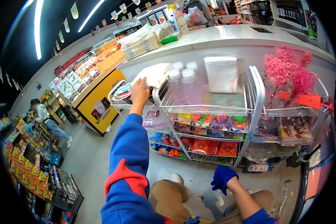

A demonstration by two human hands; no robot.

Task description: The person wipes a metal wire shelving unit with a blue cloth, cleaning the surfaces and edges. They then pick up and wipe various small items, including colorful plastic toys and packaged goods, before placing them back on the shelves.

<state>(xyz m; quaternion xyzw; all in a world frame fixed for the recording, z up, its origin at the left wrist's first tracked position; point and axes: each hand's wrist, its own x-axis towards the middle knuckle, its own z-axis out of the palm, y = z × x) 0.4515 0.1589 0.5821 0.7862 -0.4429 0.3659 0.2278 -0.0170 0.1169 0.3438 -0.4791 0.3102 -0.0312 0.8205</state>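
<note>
My left hand (140, 94), bare, reaches out to the top of the left wire rack. Its fingers are closed on the near edge of a flat white packet (155, 73), which lies over dark round-edged things. Beside it stand several clear bottles (184, 87) with white caps and pinkish lower parts. Low down over my knees, my right hand (224, 180) wears a blue glove. Its fingers curl inward; whether anything is in them is hidden. It is nearest to the lower shelves of the middle wire rack (209, 109) and touches none of them.
Clear-wrapped white packs (222, 74) and pink dried flowers (287, 69) top the racks. Behind runs a white counter (227, 35) with packages. A yellow display stand (99, 106) stands left, a person (50, 121) beyond it, and a snack shelf (33, 168) nearer. Grey floor (89, 168) lies between.
</note>
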